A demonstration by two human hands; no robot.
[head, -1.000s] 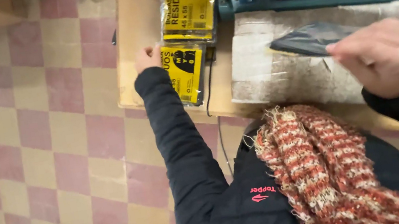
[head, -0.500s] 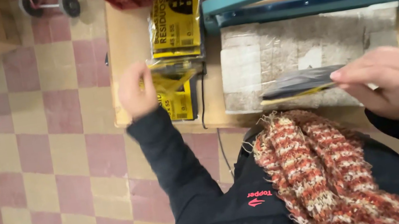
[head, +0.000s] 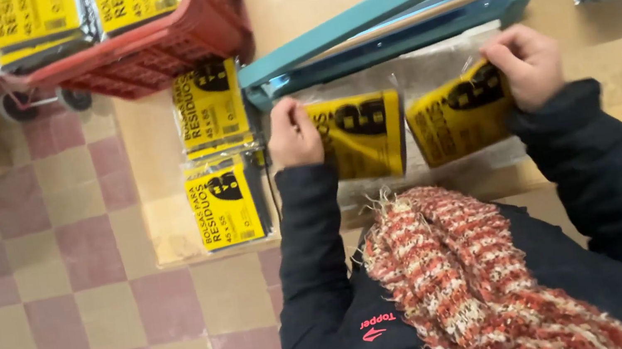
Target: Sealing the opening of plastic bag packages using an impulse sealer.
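- A pale wooden worktable (head: 619,106) stood over a pink-and-cream checkered floor (head: 59,326), with a red plastic crate (head: 163,43) of yellow-labelled packs at the table's far left corner.
- The clear plastic bag (head: 430,79) lay flat just below the teal heat sealer (head: 395,21), its long axis running left to right (its upper edge lay along the sealer's bar).
- The left hand (head: 293,131) was curled, pinching one yellow-labelled pack (head: 361,134); the right hand (head: 526,63) pinched another yellow pack (head: 460,120), tilted.
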